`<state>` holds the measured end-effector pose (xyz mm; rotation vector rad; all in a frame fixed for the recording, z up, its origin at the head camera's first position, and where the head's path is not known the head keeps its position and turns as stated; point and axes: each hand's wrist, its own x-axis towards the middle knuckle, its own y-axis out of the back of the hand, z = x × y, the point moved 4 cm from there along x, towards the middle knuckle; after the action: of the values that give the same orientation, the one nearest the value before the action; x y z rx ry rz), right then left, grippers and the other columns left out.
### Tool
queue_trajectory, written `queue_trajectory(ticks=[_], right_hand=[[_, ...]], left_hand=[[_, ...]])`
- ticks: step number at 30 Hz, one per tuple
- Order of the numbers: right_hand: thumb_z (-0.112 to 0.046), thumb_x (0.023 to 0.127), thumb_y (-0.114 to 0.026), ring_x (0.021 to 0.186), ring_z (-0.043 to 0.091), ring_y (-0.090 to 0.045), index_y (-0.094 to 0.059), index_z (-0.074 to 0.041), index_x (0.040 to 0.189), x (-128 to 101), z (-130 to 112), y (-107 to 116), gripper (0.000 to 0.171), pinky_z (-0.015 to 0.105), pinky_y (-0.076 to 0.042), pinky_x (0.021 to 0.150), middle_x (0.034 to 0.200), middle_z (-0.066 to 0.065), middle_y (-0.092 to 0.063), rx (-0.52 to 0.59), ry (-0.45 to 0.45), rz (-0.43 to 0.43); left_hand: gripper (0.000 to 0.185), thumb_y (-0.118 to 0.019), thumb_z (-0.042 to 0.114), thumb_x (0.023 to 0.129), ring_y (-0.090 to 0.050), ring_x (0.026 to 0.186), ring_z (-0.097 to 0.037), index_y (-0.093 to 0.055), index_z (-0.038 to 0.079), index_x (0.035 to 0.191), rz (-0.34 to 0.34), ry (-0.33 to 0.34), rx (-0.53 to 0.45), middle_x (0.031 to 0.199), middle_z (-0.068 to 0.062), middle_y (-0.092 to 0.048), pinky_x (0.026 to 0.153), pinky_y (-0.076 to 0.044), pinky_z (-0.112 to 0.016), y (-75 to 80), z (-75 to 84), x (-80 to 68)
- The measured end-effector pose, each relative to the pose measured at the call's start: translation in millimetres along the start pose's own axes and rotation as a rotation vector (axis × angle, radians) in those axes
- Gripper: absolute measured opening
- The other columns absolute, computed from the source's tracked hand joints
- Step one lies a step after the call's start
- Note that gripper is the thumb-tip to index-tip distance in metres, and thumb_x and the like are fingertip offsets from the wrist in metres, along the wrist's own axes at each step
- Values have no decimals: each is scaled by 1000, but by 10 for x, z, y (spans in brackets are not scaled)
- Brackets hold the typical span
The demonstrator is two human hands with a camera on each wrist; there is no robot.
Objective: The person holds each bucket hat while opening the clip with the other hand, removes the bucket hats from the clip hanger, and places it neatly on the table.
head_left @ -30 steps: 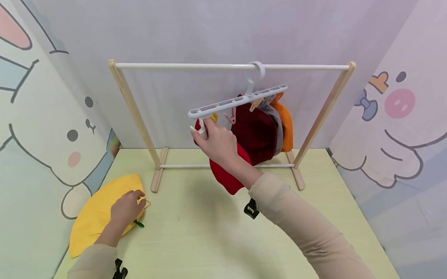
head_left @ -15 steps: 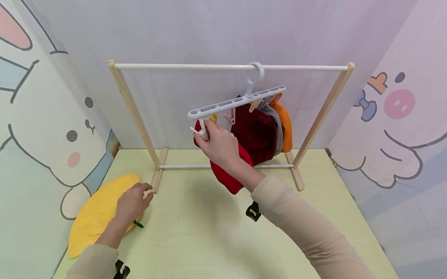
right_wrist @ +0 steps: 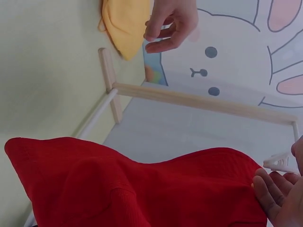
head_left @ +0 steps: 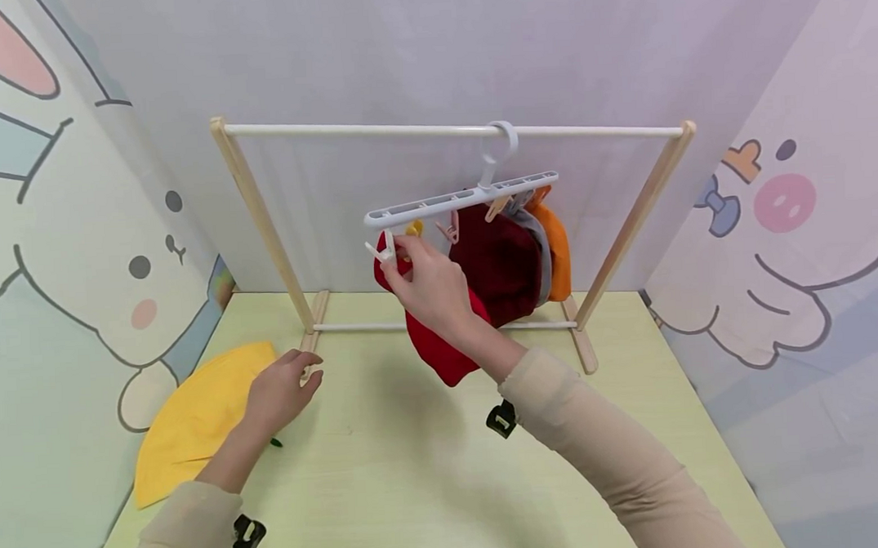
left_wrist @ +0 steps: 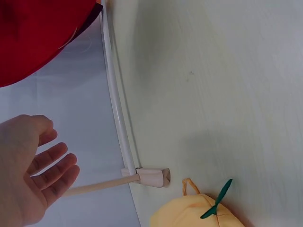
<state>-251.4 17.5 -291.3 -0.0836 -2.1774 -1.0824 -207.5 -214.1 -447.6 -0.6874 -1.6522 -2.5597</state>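
Note:
A white hanger with clips hooks over the rack's top rail. My right hand is at its left end, pinching a white clip between thumb and fingers. A red hat hangs under that hand, partly hidden by it; in the right wrist view the fingertips lie right at the edge of the red hat. A yellow clip shows just behind the fingers. My left hand is in the air with loosely bent fingers, holding nothing, beside a yellow hat with a green leaf.
A dark red hat, a grey one and an orange one hang farther right. Wooden posts carry the white rail. A pink clip hangs mid-hanger. Printed curtains enclose the pale table.
My left hand has moved right and a little forward, off the yellow hat. The right hand, white clip, red hat and hanger have shifted slightly left.

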Motion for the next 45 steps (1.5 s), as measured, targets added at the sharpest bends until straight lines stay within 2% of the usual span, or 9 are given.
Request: queue_trajectory(ticks=[6, 15, 20, 25, 30, 36, 45], right_hand=[[-25, 89, -58, 68, 8, -63, -58, -9, 115, -4, -18, 56, 31, 24, -52, 60, 99, 2, -64, 14, 21, 1], [-23, 88, -60, 67, 8, -60, -59, -8, 114, -18, 11, 124, 30, 21, -51, 60, 103, 3, -65, -2, 33, 0], [-22, 88, -59, 68, 11, -61, -61, -10, 112, -17, 42, 167, 27, 23, -51, 61, 101, 2, -65, -5, 14, 1], [-22, 89, -58, 69, 9, -60, -62, -12, 110, -15, 98, 216, 24, 23, -51, 61, 99, 2, -65, -13, 0, 25], [-22, 89, -58, 70, 11, -62, -63, -11, 107, -11, 166, 258, 22, 24, -51, 61, 98, 3, -65, -13, 1, 52], [-22, 89, -57, 75, 13, -64, -64, -10, 106, -12, 264, 318, 21, 27, -52, 64, 98, 4, -65, -33, -3, 73], [-20, 89, -56, 73, 16, -61, -64, -11, 106, -25, 437, 364, 21, 28, -50, 62, 94, 4, -64, -53, -57, 57]], left_hand=[[16, -69, 14, 78, -64, 71, -23, -67, 10, 94, 59, -64, -7, 87, -4, -64, 46, -43, -29, 20, 150, 60], [18, -70, 14, 78, -58, 66, -20, -67, 10, 95, 74, -99, -42, 86, -3, -63, 50, -43, -31, 47, 403, 142], [19, -70, 15, 78, -60, 75, -23, -67, 12, 97, 67, -90, -45, 90, -3, -64, 57, -47, -35, 46, 505, 180], [22, -71, 16, 77, -61, 82, -25, -66, 10, 98, 86, -114, -70, 94, -5, -63, 64, -49, -39, 63, 646, 221], [24, -71, 18, 76, -62, 84, -24, -65, 12, 99, 111, -131, -90, 97, -5, -63, 64, -49, -37, 78, 767, 261], [28, -69, 22, 79, -60, 93, -22, -64, 12, 104, 71, -128, -110, 101, -4, -63, 72, -50, -35, 84, 914, 311], [30, -68, 25, 81, -61, 94, -21, -64, 12, 108, 32, -119, -140, 104, -4, -62, 69, -52, -33, 107, 1172, 390]])
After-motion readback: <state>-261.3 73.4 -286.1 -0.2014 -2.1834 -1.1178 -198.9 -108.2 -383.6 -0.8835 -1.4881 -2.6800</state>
